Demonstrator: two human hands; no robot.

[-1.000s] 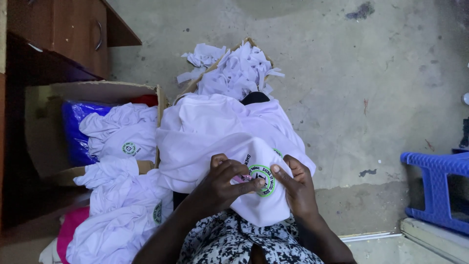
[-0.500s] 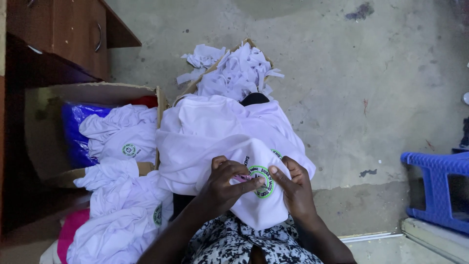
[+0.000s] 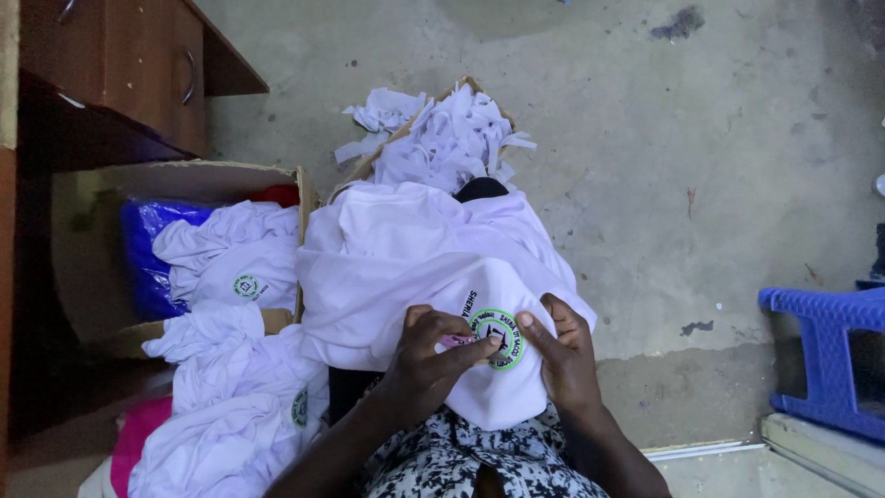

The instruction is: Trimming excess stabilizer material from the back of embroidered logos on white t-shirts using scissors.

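A white shirt (image 3: 406,249) lies draped over my lap, with a round green-edged badge (image 3: 502,337) facing up near its lower fold. My left hand (image 3: 429,364) pinches a small pink tool at the badge's left edge. My right hand (image 3: 562,355) presses the cloth at the badge's right edge, fingers curled on the fabric. Both hands touch the same shirt.
A cardboard box (image 3: 184,180) at left holds more white shirts (image 3: 235,263) and a blue bag (image 3: 147,249). Further shirts (image 3: 235,415) pile at lower left. White cloth scraps (image 3: 442,134) heap ahead. A wooden cabinet (image 3: 120,65) stands top left, a blue plastic stool (image 3: 825,355) at right.
My fingers have shifted slightly on the badge, and the shirt's lower fold has settled a little. Nothing else has moved.
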